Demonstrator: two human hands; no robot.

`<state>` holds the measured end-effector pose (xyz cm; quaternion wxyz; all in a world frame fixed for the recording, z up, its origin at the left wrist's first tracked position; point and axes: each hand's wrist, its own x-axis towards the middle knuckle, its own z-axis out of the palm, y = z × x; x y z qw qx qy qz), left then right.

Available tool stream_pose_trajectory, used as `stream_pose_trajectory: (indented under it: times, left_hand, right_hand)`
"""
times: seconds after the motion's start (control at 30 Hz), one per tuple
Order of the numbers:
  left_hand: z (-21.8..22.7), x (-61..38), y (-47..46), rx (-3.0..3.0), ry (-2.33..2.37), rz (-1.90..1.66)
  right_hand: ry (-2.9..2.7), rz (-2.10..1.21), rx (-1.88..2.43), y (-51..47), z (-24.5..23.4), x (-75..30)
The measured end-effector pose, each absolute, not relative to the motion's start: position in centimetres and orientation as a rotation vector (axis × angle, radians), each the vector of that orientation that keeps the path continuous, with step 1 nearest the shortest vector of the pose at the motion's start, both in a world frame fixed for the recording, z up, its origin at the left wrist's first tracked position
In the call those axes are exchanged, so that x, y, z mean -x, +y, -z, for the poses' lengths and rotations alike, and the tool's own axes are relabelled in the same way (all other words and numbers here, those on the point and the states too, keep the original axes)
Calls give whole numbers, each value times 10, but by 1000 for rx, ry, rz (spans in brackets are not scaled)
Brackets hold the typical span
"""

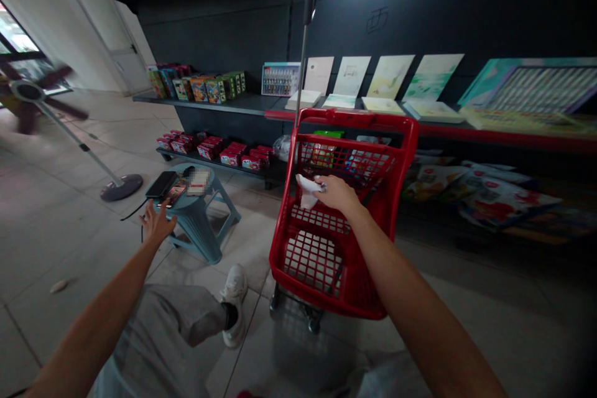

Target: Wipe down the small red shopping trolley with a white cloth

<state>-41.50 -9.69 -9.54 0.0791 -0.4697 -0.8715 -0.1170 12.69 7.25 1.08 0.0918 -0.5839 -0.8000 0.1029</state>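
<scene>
My right hand [339,194] is closed on a crumpled white tissue [310,188], which hangs from the fingers over the red shopping cart [405,155]. The cart's basket has a grid of square holes and stands in front of me. On the left, my left hand [157,222] is open with its fingers spread at the edge of a blue-grey plastic stool [198,224]. Its fingertips are close to a phone [171,194] with a lit screen; whether they touch it I cannot tell. A black device [161,184] with a cable also lies on the stool.
Behind the cart runs a dark shelf [252,103] with boxed goods [215,89] and white booklets [352,78]. Red packs [231,152] and snack bags [499,196] fill the lower level. A standing fan [122,186] is at left. A metal pole [303,56] rises beside the cart.
</scene>
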Motion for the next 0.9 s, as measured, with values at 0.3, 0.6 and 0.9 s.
stream_pose_trajectory:
  times: [0.3, 0.6, 0.9]
  left_hand:
    - [109, 425, -94, 1405, -2566, 437]
    - [77, 400, -83, 1437, -2349, 754]
    - [12, 240, -40, 1932, -1788, 1327]
  right_hand:
    - [-2354, -325, 1750, 72, -10, -127]
    - [-2336, -322, 1748, 74, -6, -127]
    - [-2200, -231, 1709, 82, 8, -122]
